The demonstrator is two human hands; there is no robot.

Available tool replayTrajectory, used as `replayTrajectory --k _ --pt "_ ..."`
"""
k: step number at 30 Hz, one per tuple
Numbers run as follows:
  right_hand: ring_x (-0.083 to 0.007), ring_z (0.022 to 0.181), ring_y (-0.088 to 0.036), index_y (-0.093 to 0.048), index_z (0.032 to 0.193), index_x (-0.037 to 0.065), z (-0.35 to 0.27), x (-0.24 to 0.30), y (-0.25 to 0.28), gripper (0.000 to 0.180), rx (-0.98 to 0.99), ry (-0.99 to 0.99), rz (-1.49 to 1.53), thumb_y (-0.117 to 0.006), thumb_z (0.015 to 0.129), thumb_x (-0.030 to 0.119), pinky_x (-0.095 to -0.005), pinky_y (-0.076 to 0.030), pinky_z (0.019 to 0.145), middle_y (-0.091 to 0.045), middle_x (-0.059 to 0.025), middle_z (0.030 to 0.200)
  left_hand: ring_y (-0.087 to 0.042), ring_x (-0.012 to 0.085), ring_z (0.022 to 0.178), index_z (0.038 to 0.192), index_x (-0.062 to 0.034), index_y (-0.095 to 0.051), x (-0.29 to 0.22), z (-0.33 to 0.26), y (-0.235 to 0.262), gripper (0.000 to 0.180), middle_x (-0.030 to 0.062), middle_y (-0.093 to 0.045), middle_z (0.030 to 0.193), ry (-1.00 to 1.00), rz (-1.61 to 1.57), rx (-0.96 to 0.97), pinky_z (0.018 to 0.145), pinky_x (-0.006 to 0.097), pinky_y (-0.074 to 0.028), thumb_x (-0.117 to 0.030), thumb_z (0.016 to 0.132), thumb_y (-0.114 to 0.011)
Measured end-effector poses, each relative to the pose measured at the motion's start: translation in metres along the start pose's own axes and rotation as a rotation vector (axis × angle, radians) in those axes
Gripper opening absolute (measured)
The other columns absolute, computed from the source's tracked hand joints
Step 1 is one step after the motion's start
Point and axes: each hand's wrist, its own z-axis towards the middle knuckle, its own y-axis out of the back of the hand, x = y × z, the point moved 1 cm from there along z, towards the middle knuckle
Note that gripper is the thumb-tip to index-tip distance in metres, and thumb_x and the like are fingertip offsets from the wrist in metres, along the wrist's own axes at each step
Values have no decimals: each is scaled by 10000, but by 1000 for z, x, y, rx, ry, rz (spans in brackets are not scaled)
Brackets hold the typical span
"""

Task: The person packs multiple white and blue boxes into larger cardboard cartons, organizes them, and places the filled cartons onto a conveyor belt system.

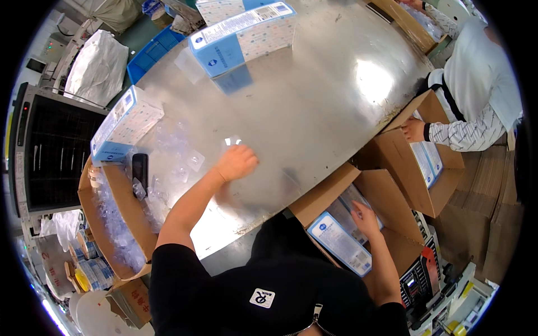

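A person leans over a shiny metal table (314,95). The left hand (236,162) rests on the table near its left edge, fingers curled together and pinching a small clear plastic piece (232,141) that sticks out just beyond the fingertips. The piece is thin, see-through and glints white. More clear plastic pieces (174,162) lie scattered just left of the hand. The right hand (365,218) reaches below the table's near edge into an open cardboard box (386,193), fingers spread flat on a blue and white carton (342,242) lying inside it
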Motion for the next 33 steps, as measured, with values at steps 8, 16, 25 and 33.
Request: replayTrajectory --k 8,16,25,33 --pt "-277 870 -569 -593 954 66 82 204 -45 219 -109 664 -67 -645 741 72 -363 -483 729 -568 -96 914 -530 320 993 1066 -77 -588 2 -15 9 366 139 -539 1136 -85 -107 -575 857 391 -413 -180 720 -649" --pt "-278 1077 -487 -561 1108 93 133 266 -119 394 34 907 -146 -675 733 127 -392 -442 867 -488 -72 1211 -524 354 1063 1123 -109 -600 37 -43 -2 378 163 -555 1178 362 -418 -592 892 392 -436 27 785 -497" --pt "-280 905 -544 -537 962 85 167 226 -149 218 156 980 -274 -627 764 92 -358 -479 733 -512 -99 1048 -466 289 1177 1188 -87 -545 -11 -53 34 365 73 -497 1287 84 121 -431 1003 457 -331 -90 823 -546" --pt "-277 778 -571 -512 805 39 129 189 -112 154 132 754 47 -649 743 71 -375 -474 633 -521 -116 899 -314 368 1292 1190 -86 -533 9 -52 7 392 163 -366 1384 658 197 -336 1046 571 -189 -171 808 -556"
